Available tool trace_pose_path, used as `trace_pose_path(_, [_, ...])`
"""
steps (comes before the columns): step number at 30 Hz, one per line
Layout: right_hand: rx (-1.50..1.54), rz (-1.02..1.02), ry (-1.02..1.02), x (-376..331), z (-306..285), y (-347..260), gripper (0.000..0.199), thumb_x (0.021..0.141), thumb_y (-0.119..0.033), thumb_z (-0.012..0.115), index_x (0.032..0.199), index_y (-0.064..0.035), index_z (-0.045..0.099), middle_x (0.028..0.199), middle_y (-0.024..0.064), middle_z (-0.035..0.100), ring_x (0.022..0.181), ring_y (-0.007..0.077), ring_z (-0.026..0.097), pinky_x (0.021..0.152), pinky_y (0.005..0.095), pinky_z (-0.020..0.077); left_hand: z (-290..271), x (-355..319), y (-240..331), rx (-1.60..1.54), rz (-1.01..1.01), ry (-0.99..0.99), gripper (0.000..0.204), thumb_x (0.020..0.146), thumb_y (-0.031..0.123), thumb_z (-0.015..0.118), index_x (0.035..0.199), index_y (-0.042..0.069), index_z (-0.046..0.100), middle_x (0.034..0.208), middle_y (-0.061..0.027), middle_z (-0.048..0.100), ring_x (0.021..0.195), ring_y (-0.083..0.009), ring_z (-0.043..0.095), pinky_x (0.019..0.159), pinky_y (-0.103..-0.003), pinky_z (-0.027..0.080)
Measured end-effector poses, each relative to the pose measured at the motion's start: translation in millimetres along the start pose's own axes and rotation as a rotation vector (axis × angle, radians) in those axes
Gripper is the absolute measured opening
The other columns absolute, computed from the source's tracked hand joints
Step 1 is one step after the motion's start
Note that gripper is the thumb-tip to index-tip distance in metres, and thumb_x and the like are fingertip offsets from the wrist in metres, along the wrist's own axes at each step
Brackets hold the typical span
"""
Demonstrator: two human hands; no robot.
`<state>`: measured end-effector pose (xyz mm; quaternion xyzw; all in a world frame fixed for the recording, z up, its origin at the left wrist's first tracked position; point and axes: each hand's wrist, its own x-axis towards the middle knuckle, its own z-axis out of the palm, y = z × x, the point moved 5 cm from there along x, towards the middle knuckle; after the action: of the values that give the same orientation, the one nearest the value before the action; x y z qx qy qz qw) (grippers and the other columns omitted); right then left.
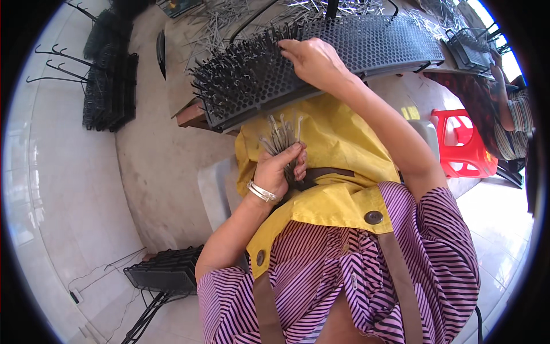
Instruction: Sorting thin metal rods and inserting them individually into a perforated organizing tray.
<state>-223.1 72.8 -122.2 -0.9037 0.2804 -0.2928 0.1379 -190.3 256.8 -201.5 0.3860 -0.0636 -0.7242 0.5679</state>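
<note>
My left hand is wrapped round a bundle of thin grey metal strips above my lap; their upper ends fan out, and some show small holes. Farther off, my right hand reaches over a long black perforated rack, its fingertips pinched together at the edge of the filled part. What those fingertips hold, if anything, is too small to make out. Dark strips stand densely upright in the holes of the rack's left part. On the right part the holes show bare.
Loose metal strips lie heaped on the table behind the rack. Stacked black racks with hooked rods stand at the left, more black racks at the lower left. A red plastic stool and another person's arm are at the right.
</note>
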Motion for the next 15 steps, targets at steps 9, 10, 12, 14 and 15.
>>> trace_pose_path(9, [0.479,0.265,-0.054,-61.2,-15.0,-13.0,0.026,0.079,-0.011,0.060,0.101,0.0019,0.056,0.062,0.0066,0.059,0.055,0.0085,0.056,0.049,0.0232,0.0430,-2.8,-0.7,0.9,-0.022,0.023,-0.016,0.018,0.083,0.017,0.055,0.091,0.001,0.051,0.069,-0.0056,0.049,0.052,-0.0140,0.044,0.047,-0.026,0.035])
trace_pose_path(10, [0.481,0.265,-0.056,-68.1,-16.1,-20.5,0.026,0.079,-0.011,0.060,0.101,0.0019,0.056,0.062,0.0066,0.059,0.055,0.0085,0.056,0.049,0.0232,0.0430,-3.2,-1.6,0.6,-0.023,0.023,-0.014,0.018,0.083,0.017,0.055,0.091,0.001,0.051,0.069,-0.0056,0.049,0.052,-0.0140,0.044,0.047,-0.026,0.035])
trace_pose_path(12, [0.986,0.522,-0.310,-84.2,-1.8,-28.7,0.021,0.080,-0.011,0.061,0.096,0.0019,0.057,0.064,0.0037,0.059,0.054,0.0070,0.054,0.048,0.0205,0.0429,0.2,-1.0,2.4,0.030,0.056,-0.023,0.019,0.083,0.017,0.055,0.092,0.001,0.051,0.070,-0.0057,0.050,0.052,-0.0144,0.046,0.047,-0.026,0.036])
trace_pose_path(14, [1.023,0.555,-0.317,-92.1,7.1,-26.7,0.015,0.079,-0.009,0.060,0.089,0.0020,0.058,0.066,0.0041,0.059,0.054,0.0063,0.054,0.047,0.0192,0.0431,1.5,0.5,0.9,0.033,0.068,-0.013,0.018,0.082,0.016,0.056,0.089,0.001,0.053,0.069,-0.0062,0.053,0.051,-0.0149,0.048,0.046,-0.026,0.038])
trace_pose_path(15, [1.065,0.599,-0.299,-93.6,9.3,-24.8,0.011,0.079,-0.007,0.060,0.085,0.0027,0.058,0.066,0.0045,0.059,0.054,0.0064,0.054,0.047,0.0193,0.0428,0.8,1.0,0.8,0.033,0.083,0.001,0.017,0.081,0.016,0.058,0.087,0.000,0.055,0.068,-0.0067,0.055,0.050,-0.0155,0.050,0.044,-0.025,0.039])
